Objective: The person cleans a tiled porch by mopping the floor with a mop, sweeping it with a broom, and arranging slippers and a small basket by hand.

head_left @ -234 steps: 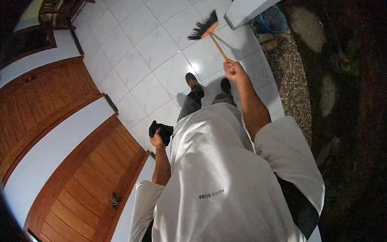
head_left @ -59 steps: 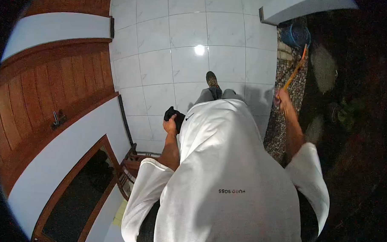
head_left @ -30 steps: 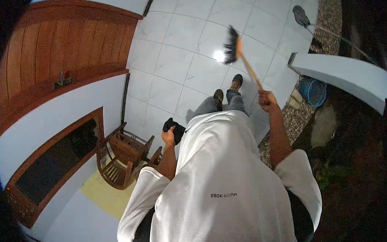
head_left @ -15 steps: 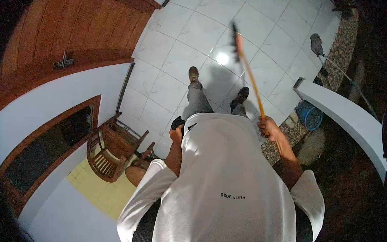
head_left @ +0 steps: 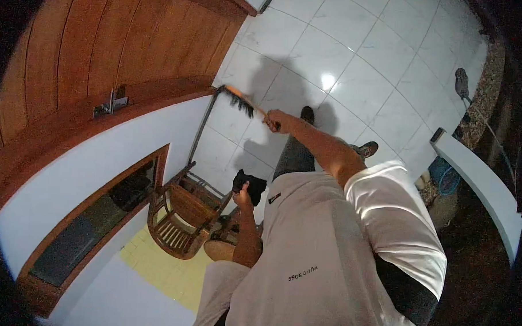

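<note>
My right hand is wrapped round the handle of a broom with an orange head and black bristles. That arm crosses in front of my body, and the broom head is beside the base of the wall near the wooden door. Lower down, close to my left hip, my left hand grips a black cloth-like item. The white tiled floor spreads out under my shoes, with my shadow on it.
Wooden chairs stand by the wall below a dark window. A mop lies at the upper right, near the pebble edging. Past the white pillar sits a blue basket.
My right hand has swung the broom from the middle of the floor leftward to the wall. The view has turned, and the chairs, mop and pillar appear further right.
</note>
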The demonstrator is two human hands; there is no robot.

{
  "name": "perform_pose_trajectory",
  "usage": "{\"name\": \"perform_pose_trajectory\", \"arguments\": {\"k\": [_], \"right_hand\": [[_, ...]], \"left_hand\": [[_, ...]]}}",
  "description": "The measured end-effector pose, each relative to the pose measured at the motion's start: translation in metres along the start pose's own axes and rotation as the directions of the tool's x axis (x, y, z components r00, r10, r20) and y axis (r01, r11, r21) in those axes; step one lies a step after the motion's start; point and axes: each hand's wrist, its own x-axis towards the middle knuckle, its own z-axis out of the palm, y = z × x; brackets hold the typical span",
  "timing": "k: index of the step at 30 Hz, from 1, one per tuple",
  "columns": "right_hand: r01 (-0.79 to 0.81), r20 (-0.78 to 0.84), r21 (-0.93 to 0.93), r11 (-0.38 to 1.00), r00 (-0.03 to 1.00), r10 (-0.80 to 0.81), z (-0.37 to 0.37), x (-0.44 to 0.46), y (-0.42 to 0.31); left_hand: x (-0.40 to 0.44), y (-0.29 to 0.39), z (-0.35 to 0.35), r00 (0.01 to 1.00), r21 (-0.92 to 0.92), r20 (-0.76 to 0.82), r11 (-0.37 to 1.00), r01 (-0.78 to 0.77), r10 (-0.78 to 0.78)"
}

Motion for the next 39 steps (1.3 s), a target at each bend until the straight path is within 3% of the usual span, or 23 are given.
{"name": "perform_pose_trajectory", "arguments": {"k": [1, 2, 3, 5, 6, 8, 10, 13, 14, 15, 19, 20, 22, 24, 26, 27, 29, 31, 32, 34, 36, 38, 39], "right_hand": [[0.08, -0.025, -0.002, 0.997, 0.996, -0.081, -0.016, 0.025, 0.012], [-0.3, -0.011, 0.466, 0.832, 0.939, 0.344, -0.034, 0.042, 0.002], [-0.322, -0.034, 0.424, 0.846, 0.928, 0.371, -0.053, 0.05, -0.018], [-0.279, -0.032, 0.718, 0.637, 0.901, 0.432, -0.078, 0.04, -0.071], [-0.164, 0.006, 0.935, 0.315, 0.893, 0.449, -0.086, 0.025, -0.1], [0.162, -0.364, 0.88, 0.447, 0.834, 0.415, -0.084, -0.023, -0.155], [0.287, -0.486, 0.855, 0.432, 0.737, 0.47, -0.097, -0.08, -0.183], [0.32, -0.46, 0.86, 0.398, 0.824, 0.331, -0.12, -0.206, -0.183], [0.389, -0.574, 0.761, 0.519, 0.777, 0.259, -0.131, -0.251, -0.169], [0.388, -0.649, 0.741, 0.548, 0.624, 0.435, -0.115, -0.284, -0.19], [0.53, -0.717, 0.696, 0.484, 0.547, 0.432, -0.108, -0.425, -0.185], [0.544, -0.726, 0.687, 0.482, 0.54, 0.427, -0.117, -0.453, -0.182], [0.538, -0.694, 0.719, 0.439, 0.584, 0.421, -0.127, -0.503, -0.17], [0.58, -0.75, 0.661, 0.476, 0.486, 0.45, -0.123, -0.524, -0.174], [0.39, -0.731, 0.673, 0.628, 0.48, 0.485, -0.12, -0.549, -0.171], [0.244, -0.807, 0.551, 0.798, 0.398, 0.436, -0.111, -0.561, -0.153], [0.129, -0.858, 0.466, 0.875, 0.308, 0.412, -0.036, -0.549, -0.176], [0.175, -0.697, 0.659, 0.732, 0.509, 0.506, 0.019, -0.546, -0.189], [0.164, -0.654, 0.666, 0.728, 0.597, 0.464, 0.034, -0.547, -0.184], [0.39, -0.546, 0.813, 0.432, 0.767, 0.336, 0.062, -0.532, -0.218], [0.357, -0.595, 0.713, 0.604, 0.763, 0.252, 0.05, -0.497, -0.234], [0.392, -0.571, 0.752, 0.53, 0.79, 0.226, -0.005, -0.452, -0.187], [0.374, -0.56, 0.661, 0.65, 0.823, 0.096, -0.029, -0.437, -0.18]], "left_hand": [[-0.035, 0.066, -0.011, 0.993, -0.262, 0.096, 0.964, -0.037, 0.064], [-0.028, 0.066, -0.013, 0.994, -0.254, 0.091, 0.966, -0.038, 0.063], [-0.02, 0.053, -0.018, 0.994, 0.005, 0.09, 0.998, -0.06, 0.059], [0.022, -0.024, -0.019, 0.974, -0.409, 0.209, 0.897, 0.171, -0.09], [0.042, -0.059, -0.02, 0.95, -0.568, 0.265, 0.77, 0.291, -0.163], [0.049, -0.067, -0.015, 0.942, -0.352, 0.319, 0.91, 0.218, -0.103], [0.045, -0.044, -0.009, 0.94, -0.21, 0.34, 0.974, 0.084, -0.007], [0.021, 0.026, 0.007, 0.903, -0.004, 0.369, 0.972, -0.236, 0.221], [0.017, 0.048, 0.014, 0.875, 0.061, 0.383, 0.937, -0.344, 0.296], [0.022, 0.052, 0.023, 0.858, 0.078, 0.387, 0.915, -0.396, 0.338], [0.066, 0.014, 0.07, 0.91, -0.244, 0.352, 0.96, -0.137, 0.22], [0.038, 0.052, 0.069, 0.911, -0.247, 0.382, 0.967, -0.064, 0.157], [-0.013, 0.105, 0.07, 0.941, -0.139, 0.313, 0.987, -0.086, 0.126], [-0.021, 0.109, 0.075, 0.901, 0.142, 0.372, 0.946, -0.293, 0.223], [0.017, 0.039, 0.091, 0.916, 0.032, 0.323, 0.964, -0.263, 0.239], [0.012, 0.028, 0.093, 0.905, 0.009, 0.336, 0.96, -0.279, 0.26], [-0.055, 0.083, 0.082, 0.859, -0.161, 0.445, 0.966, -0.2, 0.252], [-0.044, 0.048, 0.076, 0.767, -0.346, 0.538, 0.921, -0.179, 0.351], [-0.062, 0.051, 0.077, 0.752, -0.342, 0.554, 0.921, -0.186, 0.357], [-0.1, 0.066, 0.071, 0.807, -0.154, 0.472, 0.935, -0.319, 0.353], [-0.09, 0.058, 0.071, 0.707, -0.244, 0.553, 0.897, -0.368, 0.44], [-0.109, 0.074, 0.067, 0.796, -0.227, 0.552, 0.963, -0.143, 0.248], [-0.125, 0.084, 0.067, 0.789, -0.222, 0.558, 0.962, -0.157, 0.257]]}}
